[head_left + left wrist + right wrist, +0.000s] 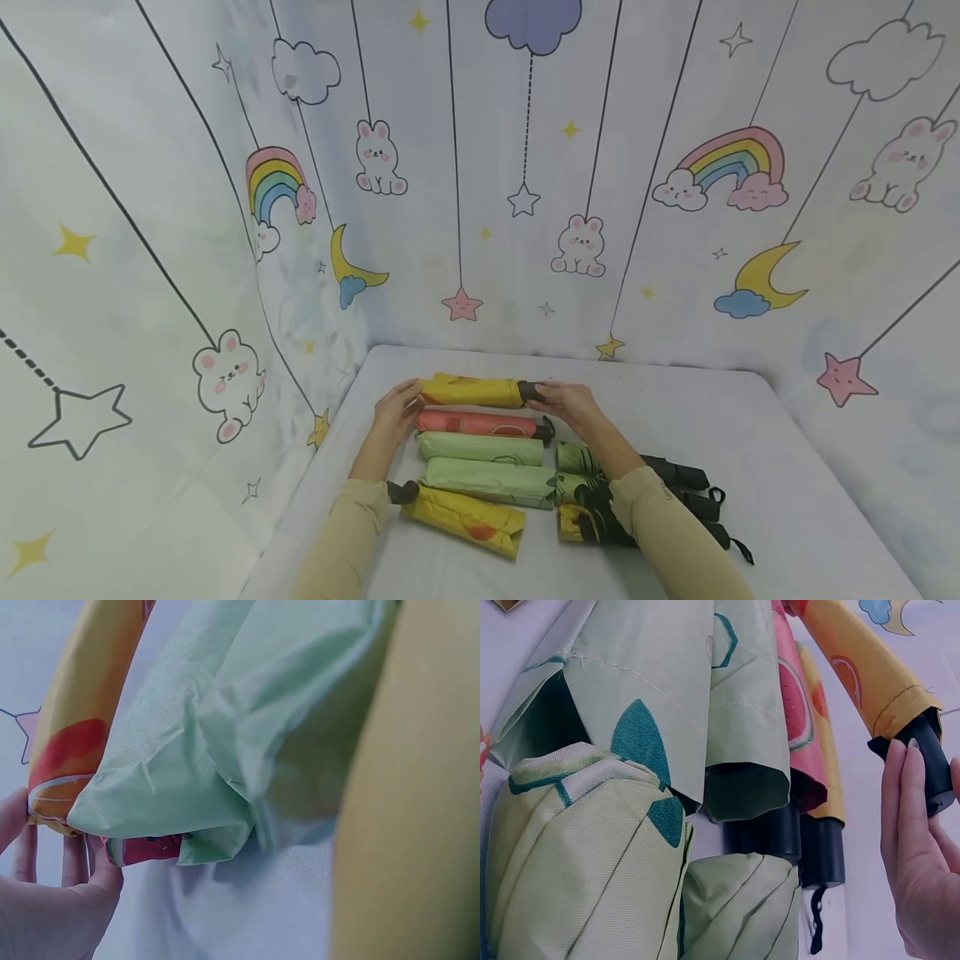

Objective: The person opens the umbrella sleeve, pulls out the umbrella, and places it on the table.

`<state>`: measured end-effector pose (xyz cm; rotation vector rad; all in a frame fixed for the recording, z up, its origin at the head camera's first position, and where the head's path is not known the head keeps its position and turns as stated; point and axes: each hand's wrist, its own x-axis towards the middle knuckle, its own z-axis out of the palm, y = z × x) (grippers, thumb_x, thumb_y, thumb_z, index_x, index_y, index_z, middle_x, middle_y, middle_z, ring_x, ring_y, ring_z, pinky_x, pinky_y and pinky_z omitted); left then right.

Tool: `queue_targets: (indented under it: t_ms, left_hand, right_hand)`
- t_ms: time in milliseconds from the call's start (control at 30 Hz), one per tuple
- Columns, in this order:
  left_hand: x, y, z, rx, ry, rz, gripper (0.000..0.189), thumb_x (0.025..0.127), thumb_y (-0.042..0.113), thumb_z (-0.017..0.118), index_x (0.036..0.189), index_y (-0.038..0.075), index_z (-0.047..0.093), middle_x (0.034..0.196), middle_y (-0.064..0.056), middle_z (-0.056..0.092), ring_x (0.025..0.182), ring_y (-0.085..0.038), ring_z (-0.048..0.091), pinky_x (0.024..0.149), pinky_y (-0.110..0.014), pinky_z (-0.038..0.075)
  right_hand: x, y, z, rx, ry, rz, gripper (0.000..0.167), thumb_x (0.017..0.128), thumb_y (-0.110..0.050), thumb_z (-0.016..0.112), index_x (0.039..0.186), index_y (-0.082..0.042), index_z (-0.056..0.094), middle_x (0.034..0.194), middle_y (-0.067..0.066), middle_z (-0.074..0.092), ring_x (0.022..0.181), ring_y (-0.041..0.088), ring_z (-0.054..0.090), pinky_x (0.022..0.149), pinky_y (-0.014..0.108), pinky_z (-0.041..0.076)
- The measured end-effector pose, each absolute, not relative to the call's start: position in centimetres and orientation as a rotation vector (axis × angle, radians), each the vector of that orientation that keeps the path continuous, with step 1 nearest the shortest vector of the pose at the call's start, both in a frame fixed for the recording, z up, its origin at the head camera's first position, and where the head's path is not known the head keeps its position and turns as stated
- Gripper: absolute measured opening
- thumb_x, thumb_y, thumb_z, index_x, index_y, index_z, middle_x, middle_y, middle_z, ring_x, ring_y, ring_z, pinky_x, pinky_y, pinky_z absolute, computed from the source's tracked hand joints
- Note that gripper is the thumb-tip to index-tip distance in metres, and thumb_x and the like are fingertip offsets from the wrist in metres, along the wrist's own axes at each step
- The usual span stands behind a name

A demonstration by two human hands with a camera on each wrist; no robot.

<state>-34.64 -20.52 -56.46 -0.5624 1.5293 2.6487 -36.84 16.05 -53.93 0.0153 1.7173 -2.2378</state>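
Both hands hold a yellow folding umbrella (476,392) in its cover at the far end of a row. My left hand (397,408) grips the cover's end, thumb on one side and fingers on the other. At the opposite end, my right hand (922,862) pinches the black handle (926,765) between fingers and thumb. Close beside it lies another yellow umbrella (829,787), mostly hidden in the head view. Nearer lie a red watermelon-print umbrella (480,424) and two light green covered ones, a shorter (480,448) and a longer (487,479).
At the front, a yellow covered umbrella (468,518) lies slanted, its black handle to the left. Several rolled green and yellow umbrellas (573,487) with black handles lie partly under my right sleeve (667,525). A printed cloth wall (525,275) stands behind the white table (765,467).
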Motion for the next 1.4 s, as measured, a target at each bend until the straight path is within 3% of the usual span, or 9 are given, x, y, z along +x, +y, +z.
queue_targets:
  t_ms: [167,467,667,867,1167,1400]
  left_hand:
    - [-34.68,-20.51,-56.47,-0.552,1.514,2.655,0.051,0.1,0.008,0.072,0.147,-0.001,0.055,0.095,-0.003,0.069,0.106,-0.025,0.064,0.117,-0.043,0.043]
    - [-35.08,-20.35,-56.84,-0.567,1.506,2.67,0.049,0.101,0.007,0.07,0.147,0.0,0.056,0.1,-0.003,0.07,0.096,-0.017,0.067,0.113,-0.039,0.048]
    - [-35.07,-20.35,-56.69,-0.582,1.419,2.707,0.051,0.099,0.005,0.071,0.147,0.0,0.056,0.107,-0.004,0.071,0.098,-0.018,0.065,0.119,-0.041,0.042]
    - [-34.95,-20.43,-56.51,-0.619,1.455,2.673,0.052,0.097,0.007,0.075,0.146,0.001,0.057,0.104,-0.005,0.07,0.105,-0.021,0.064,0.118,-0.042,0.043]
    - [-35.06,-20.21,-56.75,-0.687,1.398,2.733,0.055,0.095,0.006,0.077,0.145,0.0,0.055,0.1,-0.002,0.068,0.096,-0.017,0.067,0.116,-0.041,0.045]
    - [-35.04,-20.21,-56.98,-0.725,1.419,2.732,0.039,0.094,0.005,0.078,0.131,0.004,0.066,0.097,0.0,0.069,0.104,-0.019,0.066,0.113,-0.038,0.048]
  right_hand:
    - [-36.8,16.07,-53.7,0.038,1.715,-2.234,0.06,0.101,-0.004,0.069,0.15,0.016,0.04,0.155,0.036,0.038,0.102,0.029,0.076,0.101,0.04,0.057]
    - [-36.97,16.36,-53.59,0.053,1.698,-2.241,0.06,0.1,-0.003,0.069,0.15,0.017,0.04,0.157,0.036,0.036,0.099,0.028,0.076,0.1,0.04,0.058]
    - [-37.05,16.49,-53.72,0.05,1.7,-2.234,0.062,0.1,-0.004,0.069,0.151,0.016,0.038,0.159,0.035,0.033,0.1,0.027,0.076,0.1,0.039,0.058]
    - [-37.12,16.42,-53.75,0.06,1.675,-2.263,0.064,0.1,-0.001,0.068,0.152,0.017,0.035,0.162,0.035,0.028,0.1,0.028,0.076,0.1,0.041,0.058]
    - [-37.04,16.43,-53.84,0.072,1.687,-2.265,0.059,0.1,0.0,0.068,0.149,0.017,0.04,0.157,0.036,0.035,0.098,0.028,0.076,0.099,0.041,0.059]
    - [-37.0,16.73,-54.02,0.049,1.715,-2.249,0.055,0.1,-0.004,0.069,0.146,0.017,0.046,0.154,0.037,0.04,0.101,0.029,0.075,0.1,0.041,0.058]
